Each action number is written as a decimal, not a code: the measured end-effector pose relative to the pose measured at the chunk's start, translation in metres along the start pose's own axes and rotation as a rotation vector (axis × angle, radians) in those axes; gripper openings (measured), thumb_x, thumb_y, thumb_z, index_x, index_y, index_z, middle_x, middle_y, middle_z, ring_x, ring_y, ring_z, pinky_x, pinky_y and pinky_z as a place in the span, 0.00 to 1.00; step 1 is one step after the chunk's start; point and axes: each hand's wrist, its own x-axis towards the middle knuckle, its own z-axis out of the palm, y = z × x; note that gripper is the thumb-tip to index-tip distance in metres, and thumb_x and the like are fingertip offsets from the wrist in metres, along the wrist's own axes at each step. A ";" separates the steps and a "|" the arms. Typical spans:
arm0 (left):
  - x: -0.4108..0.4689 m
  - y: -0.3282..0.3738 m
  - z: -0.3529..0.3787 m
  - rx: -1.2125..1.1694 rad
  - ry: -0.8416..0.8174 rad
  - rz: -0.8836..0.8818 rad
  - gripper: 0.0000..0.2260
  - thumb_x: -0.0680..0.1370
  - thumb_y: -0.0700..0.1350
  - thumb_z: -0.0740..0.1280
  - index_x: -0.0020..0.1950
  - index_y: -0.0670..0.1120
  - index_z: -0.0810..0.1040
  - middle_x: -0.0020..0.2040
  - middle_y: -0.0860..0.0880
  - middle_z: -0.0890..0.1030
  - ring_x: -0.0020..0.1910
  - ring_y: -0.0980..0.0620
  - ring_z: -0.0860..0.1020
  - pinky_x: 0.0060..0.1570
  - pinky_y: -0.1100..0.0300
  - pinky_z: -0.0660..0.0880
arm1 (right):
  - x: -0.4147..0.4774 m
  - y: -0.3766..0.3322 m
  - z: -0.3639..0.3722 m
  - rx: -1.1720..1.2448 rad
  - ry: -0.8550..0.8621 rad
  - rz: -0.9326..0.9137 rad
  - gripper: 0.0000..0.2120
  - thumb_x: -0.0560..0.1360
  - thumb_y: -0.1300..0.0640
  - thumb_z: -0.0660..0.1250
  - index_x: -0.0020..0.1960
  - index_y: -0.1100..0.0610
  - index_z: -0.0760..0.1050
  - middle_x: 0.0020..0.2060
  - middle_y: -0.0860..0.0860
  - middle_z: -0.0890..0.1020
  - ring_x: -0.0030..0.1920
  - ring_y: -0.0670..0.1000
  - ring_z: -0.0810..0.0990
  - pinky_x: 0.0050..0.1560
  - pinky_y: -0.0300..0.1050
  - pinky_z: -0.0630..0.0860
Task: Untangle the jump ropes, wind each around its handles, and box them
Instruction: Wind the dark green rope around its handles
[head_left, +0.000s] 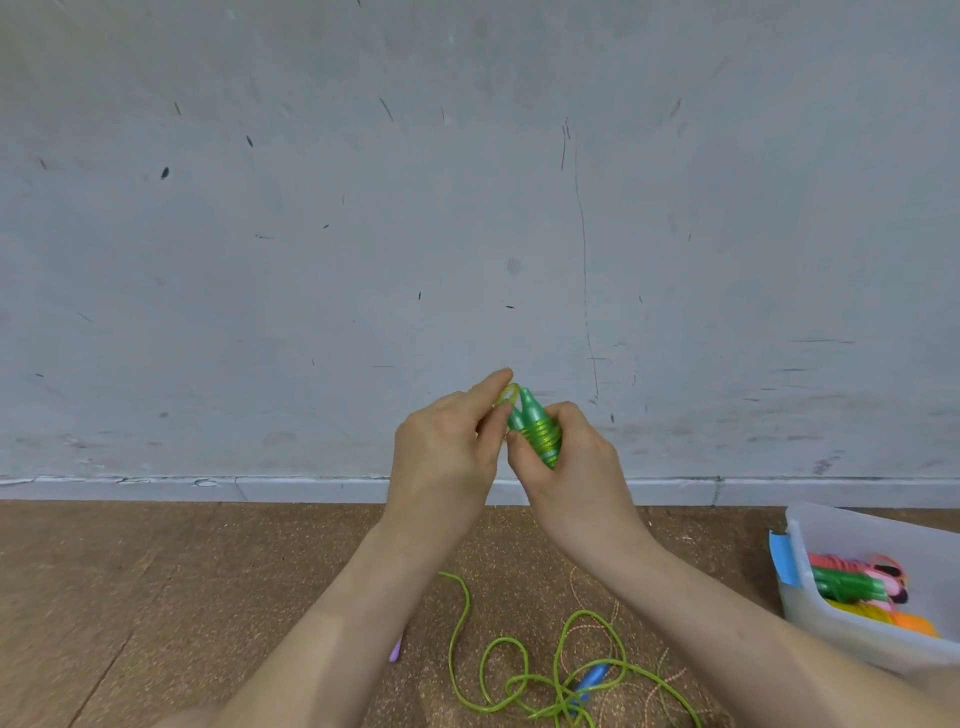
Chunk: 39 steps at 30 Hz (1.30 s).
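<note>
Loose green rope (519, 680) lies in tangled loops on the brown floor (156, 597) nearest the viewer, between the person's forearms, with a blue handle (589, 680) caught among the loops and a thin pale pink cord (597, 629) lying across the same patch. A small purple tip (396, 650) shows beside the left forearm.

Right hand (571, 457) is closed around a pair of green handles (535, 426) held side by side, pointed ends up; several turns of green rope are wound around them. Left hand (447, 452) is partly closed, thumb and forefinger pinching a small loop of the same rope (508, 393) just beside the handle tips. Both hands are raised above the floor, in front of a scuffed grey wall (363, 208).

At the far right, on the floor, stands a translucent plastic box (831, 618) with a blue tab on its rim. Inside it lie wound bundles: pink, green, yellow and orange.
</note>
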 end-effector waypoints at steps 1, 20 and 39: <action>0.000 -0.001 0.000 -0.001 -0.002 -0.001 0.14 0.77 0.48 0.63 0.62 0.50 0.79 0.37 0.50 0.80 0.37 0.51 0.78 0.39 0.57 0.75 | 0.000 0.000 0.000 -0.001 -0.008 0.003 0.08 0.77 0.50 0.65 0.47 0.53 0.69 0.32 0.46 0.74 0.30 0.44 0.70 0.31 0.41 0.66; 0.018 -0.009 -0.017 -0.909 -0.197 -0.871 0.05 0.73 0.39 0.71 0.48 0.43 0.81 0.36 0.46 0.84 0.37 0.54 0.81 0.38 0.62 0.68 | 0.001 0.005 0.005 -0.298 0.107 -0.345 0.11 0.78 0.53 0.64 0.57 0.57 0.71 0.43 0.51 0.77 0.40 0.53 0.75 0.37 0.48 0.69; 0.012 -0.009 -0.015 -1.185 -0.172 -0.896 0.05 0.67 0.36 0.70 0.43 0.42 0.79 0.35 0.47 0.82 0.38 0.54 0.80 0.39 0.66 0.71 | 0.016 0.020 0.003 -0.496 0.207 -0.685 0.11 0.75 0.56 0.65 0.55 0.59 0.73 0.44 0.53 0.79 0.41 0.55 0.76 0.40 0.46 0.71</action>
